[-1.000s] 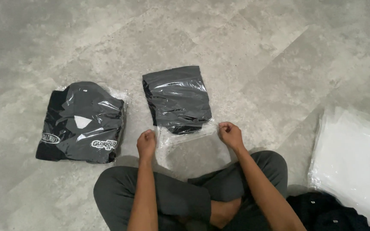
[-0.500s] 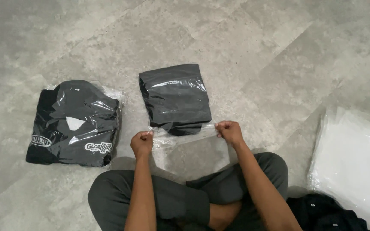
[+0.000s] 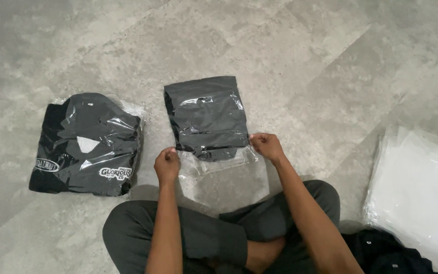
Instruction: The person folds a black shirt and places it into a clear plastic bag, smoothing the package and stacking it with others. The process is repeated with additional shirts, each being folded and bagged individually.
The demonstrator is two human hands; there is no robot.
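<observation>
Folded dark grey garment in clear plastic bag (image 3: 207, 117) lies just beyond both grips. Left hand (image 3: 167, 165) and right hand (image 3: 265, 146) pinch open bag flap (image 3: 219, 161), unsealed. Finished bagged black garments (image 3: 84, 143) left of grips; spare clear bags (image 3: 422, 195) far right.

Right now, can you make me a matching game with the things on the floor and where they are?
Things:
1. bagged dark garment
2. stack of bagged dark clothes
3. pile of clear bags
4. loose black clothes

Places:
A. far right, on the floor
B. between both hands, held by the bag's open end
C. bottom right, beside the knee
D. left, on the floor

Pairs: 1-B, 2-D, 3-A, 4-C
</observation>
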